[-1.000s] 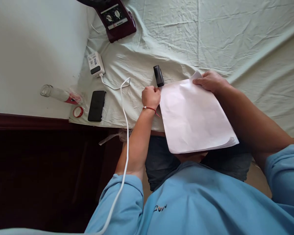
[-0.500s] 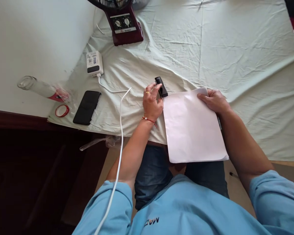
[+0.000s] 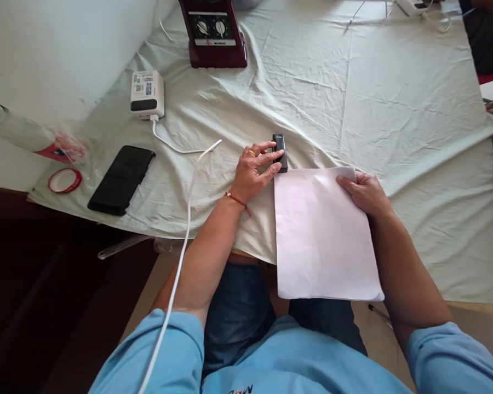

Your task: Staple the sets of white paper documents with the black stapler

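My left hand lies at the small black stapler, its fingers reaching across the top and the thumb near the lower end. The stapler rests on the cloth and meets the upper left corner of the white paper sheets. Whether its jaw is around the paper or only beside it, I cannot tell. With my right hand I grip the sheets at their upper right corner, thumb on top and fingers hidden beneath. The lower part of the sheets hangs past the table edge over my lap.
A pale cloth covers the table. To the left are a black phone, a red ring, a glass bottle and a white power bank with a white cable. A dark red fan base stands behind.
The stapler has turned more upright in view, and my left fingers have moved from its left side onto its top. My right hand keeps its hold on the sheets. The camera view has shifted.
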A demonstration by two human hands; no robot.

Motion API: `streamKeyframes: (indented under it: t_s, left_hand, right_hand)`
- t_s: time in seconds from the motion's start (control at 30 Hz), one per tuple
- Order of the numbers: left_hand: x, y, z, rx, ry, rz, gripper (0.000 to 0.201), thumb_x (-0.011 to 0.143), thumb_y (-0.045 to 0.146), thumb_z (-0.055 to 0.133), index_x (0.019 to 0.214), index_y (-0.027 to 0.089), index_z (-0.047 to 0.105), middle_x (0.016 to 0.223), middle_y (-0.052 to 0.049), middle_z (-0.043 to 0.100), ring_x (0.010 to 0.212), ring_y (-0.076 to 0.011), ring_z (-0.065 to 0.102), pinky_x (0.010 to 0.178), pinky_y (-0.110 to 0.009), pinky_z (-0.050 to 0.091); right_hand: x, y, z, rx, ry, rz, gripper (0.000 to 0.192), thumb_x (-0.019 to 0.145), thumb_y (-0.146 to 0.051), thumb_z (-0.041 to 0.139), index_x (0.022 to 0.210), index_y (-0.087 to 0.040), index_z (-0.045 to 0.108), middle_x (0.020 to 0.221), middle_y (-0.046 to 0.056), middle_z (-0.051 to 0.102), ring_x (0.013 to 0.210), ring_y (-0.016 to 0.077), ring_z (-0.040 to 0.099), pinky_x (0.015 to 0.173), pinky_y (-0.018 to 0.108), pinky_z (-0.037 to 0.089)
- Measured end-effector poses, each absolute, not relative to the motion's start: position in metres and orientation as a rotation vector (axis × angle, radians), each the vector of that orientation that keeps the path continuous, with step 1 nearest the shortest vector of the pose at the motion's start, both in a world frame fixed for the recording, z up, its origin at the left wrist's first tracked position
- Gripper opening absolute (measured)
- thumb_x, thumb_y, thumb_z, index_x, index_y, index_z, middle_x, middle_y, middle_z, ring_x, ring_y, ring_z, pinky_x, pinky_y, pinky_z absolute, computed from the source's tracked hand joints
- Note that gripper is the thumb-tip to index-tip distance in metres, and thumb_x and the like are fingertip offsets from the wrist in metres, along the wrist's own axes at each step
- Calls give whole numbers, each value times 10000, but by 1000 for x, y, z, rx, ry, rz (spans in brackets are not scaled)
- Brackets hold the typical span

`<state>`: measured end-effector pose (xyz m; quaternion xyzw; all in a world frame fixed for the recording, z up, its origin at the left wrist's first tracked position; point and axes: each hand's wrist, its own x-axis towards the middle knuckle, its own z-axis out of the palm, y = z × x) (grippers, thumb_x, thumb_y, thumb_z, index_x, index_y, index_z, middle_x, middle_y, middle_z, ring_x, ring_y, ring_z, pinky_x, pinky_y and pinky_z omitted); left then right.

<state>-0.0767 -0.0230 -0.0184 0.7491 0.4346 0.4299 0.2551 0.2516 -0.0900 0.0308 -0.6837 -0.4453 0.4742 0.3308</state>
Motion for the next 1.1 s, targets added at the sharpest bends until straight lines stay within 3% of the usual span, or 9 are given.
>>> streamKeyframes:
  t_s: [0.17,0.37,0.63,0.77,0.87,1.0,1.1]
  left_hand:
    - [-77,-23,-19,2007,1121,1218,351,1047,469,711,1287,273,875,1481,-112,763,1350,-256,693,1244,-455,529]
    - [-78,-22,-23,2067,1160,1142,335,1013,428,773,1299,280,868,1521,-114,734,1413,-274,664,1285,-472,496]
    - [-69,-34,-10,2125,1344,985,335,1015,383,779,1326,285,860,1578,-109,729,1491,-334,636,1365,-590,417]
    - [-70,-44,2,1997,1260,1030,323,1033,334,749,1337,278,842,1580,-101,727,1472,-285,672,1322,-521,498]
    - [-71,-49,11,1897,1270,1062,321,1008,310,773,1322,284,836,1551,-90,738,1468,-279,673,1328,-517,497]
    - [-69,-52,21,1688,1473,1123,554,911,213,823,1455,225,719,1451,-138,732,1321,-274,721,1174,-480,609]
    - [-72,-59,29,1530,1500,1204,369,914,231,805,1271,212,714,1325,-109,754,1105,-211,740,965,-371,648]
  right_hand:
    - [251,-91,32,-1798,-1136,1267,543,637,-734,975,799,-236,832,721,14,791,572,155,657,477,254,492]
    - [254,-89,27,-1783,-1112,1260,503,650,-690,982,790,-230,837,724,27,796,564,161,662,464,257,496]
    - [250,-96,27,-1737,-1147,1188,514,705,-702,962,753,-219,795,677,12,754,533,141,611,441,240,466]
    - [249,-104,32,-1705,-1192,1147,546,712,-702,970,681,-214,727,607,-15,673,507,104,522,431,222,411]
    - [255,-110,39,-1744,-1125,1213,552,657,-691,1014,657,-214,737,602,-8,685,491,112,536,412,231,416]
    - [264,-117,41,-1760,-894,1178,540,493,-638,1098,688,-236,794,636,10,752,480,158,623,414,275,517]
    - [266,-117,36,-1668,-828,1067,526,471,-611,1111,730,-268,807,659,-1,768,473,165,638,434,297,566]
